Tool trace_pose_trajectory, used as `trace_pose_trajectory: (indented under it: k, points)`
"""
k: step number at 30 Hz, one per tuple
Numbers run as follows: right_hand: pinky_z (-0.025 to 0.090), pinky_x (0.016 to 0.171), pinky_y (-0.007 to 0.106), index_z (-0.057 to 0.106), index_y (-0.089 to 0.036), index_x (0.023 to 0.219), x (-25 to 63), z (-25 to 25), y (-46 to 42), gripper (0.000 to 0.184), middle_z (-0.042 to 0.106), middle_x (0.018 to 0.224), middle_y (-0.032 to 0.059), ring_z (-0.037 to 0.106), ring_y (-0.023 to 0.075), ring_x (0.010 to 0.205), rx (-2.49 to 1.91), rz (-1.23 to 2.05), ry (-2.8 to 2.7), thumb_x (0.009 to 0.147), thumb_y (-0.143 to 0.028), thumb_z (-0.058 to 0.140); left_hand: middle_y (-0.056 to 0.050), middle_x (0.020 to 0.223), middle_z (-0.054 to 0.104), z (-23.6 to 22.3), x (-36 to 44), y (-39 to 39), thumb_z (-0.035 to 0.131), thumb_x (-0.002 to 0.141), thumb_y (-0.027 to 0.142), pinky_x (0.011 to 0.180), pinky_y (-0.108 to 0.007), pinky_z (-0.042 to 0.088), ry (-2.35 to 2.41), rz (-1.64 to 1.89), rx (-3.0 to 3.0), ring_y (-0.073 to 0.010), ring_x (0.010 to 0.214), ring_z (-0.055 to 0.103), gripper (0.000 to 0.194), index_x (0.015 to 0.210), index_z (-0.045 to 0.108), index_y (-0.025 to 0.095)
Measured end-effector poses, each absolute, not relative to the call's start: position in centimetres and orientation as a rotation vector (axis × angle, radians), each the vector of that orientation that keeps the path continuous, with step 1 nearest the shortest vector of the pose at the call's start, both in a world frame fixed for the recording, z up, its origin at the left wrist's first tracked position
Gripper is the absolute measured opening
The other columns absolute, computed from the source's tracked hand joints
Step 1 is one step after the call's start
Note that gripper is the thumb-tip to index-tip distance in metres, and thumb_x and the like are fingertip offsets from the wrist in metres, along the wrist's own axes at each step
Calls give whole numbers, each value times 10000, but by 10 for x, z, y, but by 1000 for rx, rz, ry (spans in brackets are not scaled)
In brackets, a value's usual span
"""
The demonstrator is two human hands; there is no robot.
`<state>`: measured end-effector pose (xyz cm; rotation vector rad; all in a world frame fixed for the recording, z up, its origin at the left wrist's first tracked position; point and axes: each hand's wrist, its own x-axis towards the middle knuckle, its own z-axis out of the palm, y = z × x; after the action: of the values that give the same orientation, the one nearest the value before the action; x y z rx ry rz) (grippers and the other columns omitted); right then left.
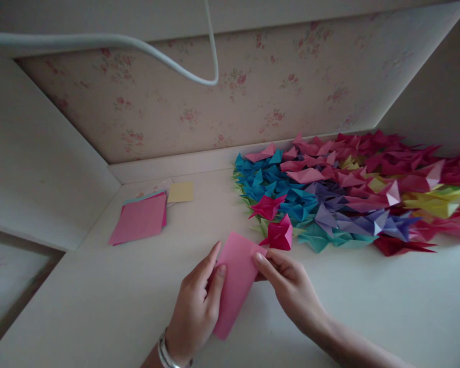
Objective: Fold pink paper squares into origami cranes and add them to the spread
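A pink sheet of origami paper (237, 281), folded into a long rectangle, is held tilted between my two hands above the white desk. My left hand (197, 301) grips its left edge, the thumb lying on the front face and the fingers along the side. At the upper right corner my right hand (287, 283) pinches the paper between thumb and fingers. Some of the right fingertips are hidden behind the sheet. Just beyond the paper lie two deep-pink folded paper pieces (279, 232), at the near left edge of a large heap of folded paper cranes (329, 189).
A stack of square pink paper (140, 220) lies at the left, with blue and magenta edges beneath. Beside it is a small yellow paper square (181, 192). A white cable (168, 64) hangs before the floral back wall (191, 117). White panels enclose the desk (107, 296).
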<state>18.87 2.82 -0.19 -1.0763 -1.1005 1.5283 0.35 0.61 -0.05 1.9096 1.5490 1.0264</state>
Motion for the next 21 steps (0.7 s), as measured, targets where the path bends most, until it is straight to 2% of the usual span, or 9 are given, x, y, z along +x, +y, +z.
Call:
trace_pose_trajectory:
  k: [7, 15, 21]
  points:
    - [541, 654, 276, 654, -156, 745, 189, -5, 27, 396, 602, 700, 16, 590, 162, 677, -1131, 1453, -1081, 894, -519, 603, -60, 1259, 695, 2, 4, 6, 491, 990, 240, 1006, -239, 485, 1475, 995, 1911, -171, 1172, 638, 359, 1338, 580, 235]
    - [513, 642, 286, 608, -159, 743, 190, -4, 27, 446, 607, 700, 26, 586, 170, 666, -1170, 1392, -1133, 940, -546, 505, -113, 1307, 667, 0, 5, 8, 482, 995, 313, 994, -260, 498, 1472, 900, 1775, -197, 1153, 648, 389, 1340, 591, 170]
    - [498, 598, 243, 587, -174, 720, 190, -8, 27, 420, 574, 666, 0, 568, 144, 627, -1175, 1314, -1179, 945, -521, 516, -95, 1254, 694, 3, 4, 8, 496, 990, 296, 941, -248, 528, 1446, 915, 1778, -192, 1097, 672, 374, 1335, 596, 192]
